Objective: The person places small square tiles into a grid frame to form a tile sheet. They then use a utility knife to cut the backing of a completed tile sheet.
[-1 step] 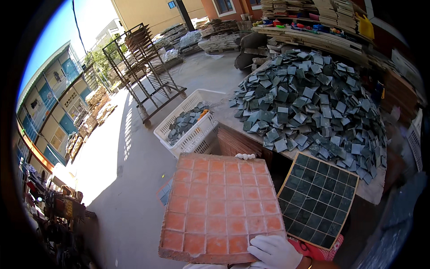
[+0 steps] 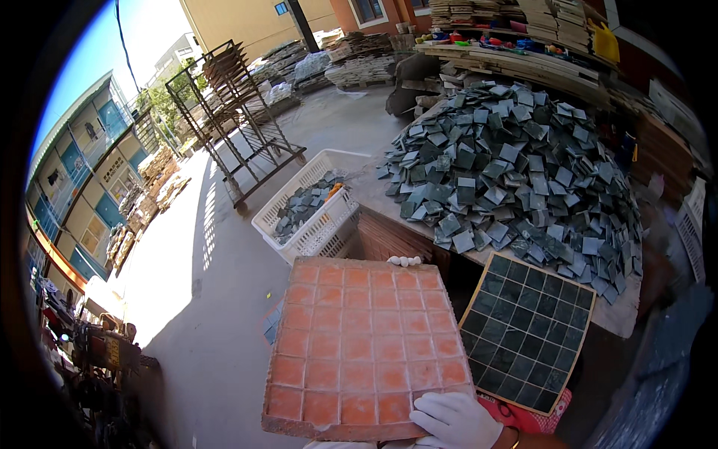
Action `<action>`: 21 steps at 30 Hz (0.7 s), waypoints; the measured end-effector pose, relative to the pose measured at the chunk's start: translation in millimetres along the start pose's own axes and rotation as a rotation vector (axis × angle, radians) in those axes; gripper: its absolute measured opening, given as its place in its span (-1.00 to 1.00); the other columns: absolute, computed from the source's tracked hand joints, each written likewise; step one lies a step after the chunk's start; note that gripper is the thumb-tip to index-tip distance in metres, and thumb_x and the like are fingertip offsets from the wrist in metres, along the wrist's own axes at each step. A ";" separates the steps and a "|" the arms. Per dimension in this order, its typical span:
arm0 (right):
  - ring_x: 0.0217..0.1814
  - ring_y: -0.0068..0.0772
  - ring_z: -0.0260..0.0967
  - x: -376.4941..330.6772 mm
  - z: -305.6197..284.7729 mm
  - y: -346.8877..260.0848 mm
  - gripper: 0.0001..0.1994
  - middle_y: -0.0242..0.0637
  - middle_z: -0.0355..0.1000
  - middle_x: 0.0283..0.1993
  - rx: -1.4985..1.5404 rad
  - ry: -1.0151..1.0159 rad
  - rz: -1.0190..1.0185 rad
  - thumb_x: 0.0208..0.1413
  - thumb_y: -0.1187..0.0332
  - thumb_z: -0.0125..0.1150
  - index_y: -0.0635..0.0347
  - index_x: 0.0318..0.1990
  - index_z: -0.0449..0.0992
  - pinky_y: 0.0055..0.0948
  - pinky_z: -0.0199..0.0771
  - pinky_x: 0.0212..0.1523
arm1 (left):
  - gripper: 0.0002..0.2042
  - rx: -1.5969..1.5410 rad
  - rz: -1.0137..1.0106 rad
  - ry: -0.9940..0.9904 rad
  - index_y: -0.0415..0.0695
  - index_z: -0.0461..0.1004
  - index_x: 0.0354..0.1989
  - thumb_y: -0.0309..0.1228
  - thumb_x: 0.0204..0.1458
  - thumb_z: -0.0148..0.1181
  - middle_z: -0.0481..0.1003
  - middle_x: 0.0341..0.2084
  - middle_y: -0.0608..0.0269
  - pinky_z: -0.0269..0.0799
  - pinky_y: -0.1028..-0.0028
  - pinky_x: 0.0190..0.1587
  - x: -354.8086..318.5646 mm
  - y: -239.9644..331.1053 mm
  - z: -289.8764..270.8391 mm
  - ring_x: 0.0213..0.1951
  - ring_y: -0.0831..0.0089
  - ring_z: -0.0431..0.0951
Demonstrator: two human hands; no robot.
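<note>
Hardly anything moved of its own since the earlier frame: the whole view slid slightly leftward, and the brick-red, roughly square slab with a raised grid went with it, both hands keeping the same places on its edges. The slab was held in front of the person, grid side up, its material hard to tell.

The white-gloved right hand lay over the near edge at the right corner, its fingers close together and bent across the rim and the nearest squares; its thumb was out of sight. Of the white-gloved left hand, only a row of fingertips showed, pressed side by side and hooked over the far edge, right of its middle; the palm and thumb were hidden. Nearly all the slab thus lay between the two sets of fingers. A dark bracelet circled the right wrist.

Just right of the slab stood a pale-edged panel of dark green square tiles, tilted, with pink-red patterned cloth by its lower end. Beyond it, a large heap of loose grey-green square tiles covered much of a grey tabletop. A white slatted plastic basket held similar tiles, and a dark metal rack stood farther off.
</note>
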State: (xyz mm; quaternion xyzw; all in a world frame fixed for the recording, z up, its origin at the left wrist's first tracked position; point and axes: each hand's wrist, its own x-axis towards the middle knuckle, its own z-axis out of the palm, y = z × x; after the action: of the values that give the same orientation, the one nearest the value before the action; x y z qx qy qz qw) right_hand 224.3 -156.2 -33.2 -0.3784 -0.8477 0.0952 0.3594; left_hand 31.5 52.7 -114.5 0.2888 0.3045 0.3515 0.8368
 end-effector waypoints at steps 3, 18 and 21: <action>0.19 -0.09 0.27 -2.0 0.7 -0.2 -0.46 -0.10 0.34 0.11 0.010 0.008 0.014 -0.08 0.11 0.14 0.21 0.06 0.41 -0.14 0.25 0.15 | -0.25 0.012 -0.005 0.000 -0.05 0.03 0.35 0.25 0.14 -0.24 0.11 0.30 0.07 0.22 0.12 0.20 0.4 -0.5 1.4 0.25 0.22 0.23; 0.21 -0.12 0.25 -8.0 -0.6 2.4 -0.49 -0.14 0.34 0.13 -0.002 0.075 0.016 -0.09 0.17 0.14 0.20 0.05 0.41 -0.15 0.25 0.16 | -0.25 0.068 -0.019 0.011 -0.04 0.03 0.35 0.25 0.13 -0.22 0.11 0.30 0.07 0.22 0.09 0.19 -1.1 2.9 9.5 0.24 0.21 0.23; 0.21 -0.10 0.26 -9.3 -4.0 1.4 -0.47 -0.13 0.34 0.12 0.004 0.021 0.045 -0.10 0.14 0.13 0.22 0.05 0.41 -0.14 0.23 0.18 | -0.24 0.063 -0.019 0.007 -0.04 0.02 0.35 0.25 0.12 -0.21 0.11 0.30 0.07 0.23 0.09 0.19 -2.8 2.8 12.0 0.24 0.20 0.23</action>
State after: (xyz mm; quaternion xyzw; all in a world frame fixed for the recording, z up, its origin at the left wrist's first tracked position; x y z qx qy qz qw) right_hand 232.1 -162.2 -35.9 -0.3974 -0.8351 0.1011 0.3667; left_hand 37.3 49.0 -103.9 0.3109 0.3208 0.3349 0.8296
